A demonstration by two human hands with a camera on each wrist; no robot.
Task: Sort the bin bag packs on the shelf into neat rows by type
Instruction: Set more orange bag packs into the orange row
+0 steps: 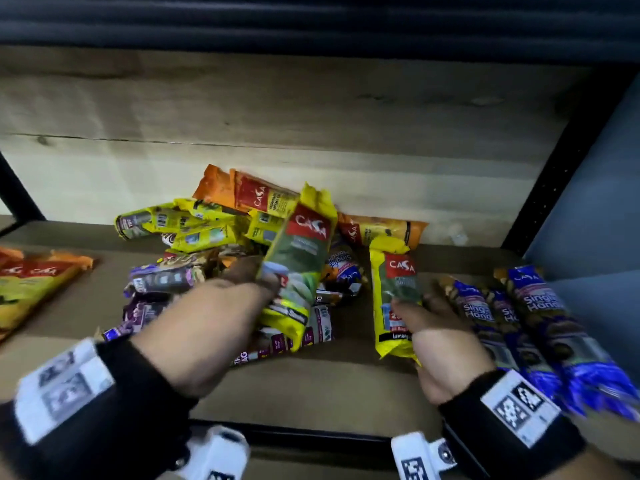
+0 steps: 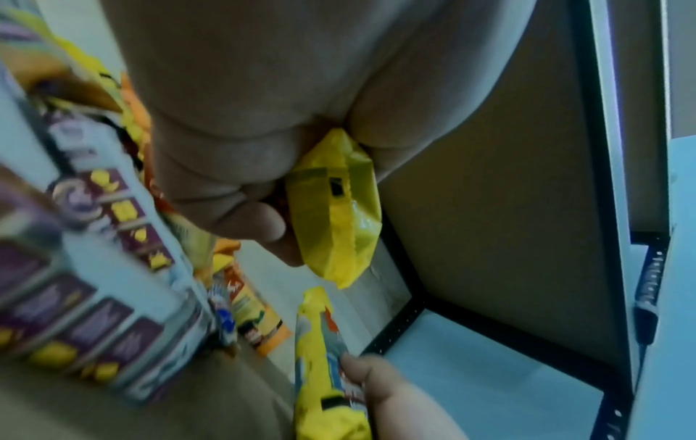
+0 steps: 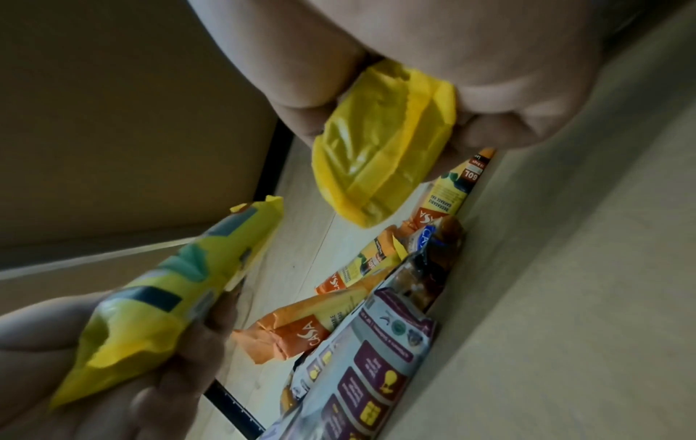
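My left hand (image 1: 256, 278) grips a yellow bin bag pack (image 1: 298, 268) with a red label and holds it tilted above the mixed pile (image 1: 207, 244) at mid shelf. Thumb and fingers wrap this pack (image 2: 335, 214) in the left wrist view. My right hand (image 1: 412, 306) grips a second yellow pack (image 1: 394, 296) just right of the pile, beside the blue row. The right wrist view shows that pack (image 3: 380, 148) held between thumb and fingers, and the left hand's pack (image 3: 169, 291) at lower left.
Blue packs (image 1: 540, 327) lie in a row at the shelf's right end. Orange-yellow packs (image 1: 31, 285) lie at the left end. The pile holds purple packs (image 1: 162, 278), orange packs (image 1: 242, 192) and more yellow ones. Bare shelf board (image 1: 311, 386) runs along the front edge.
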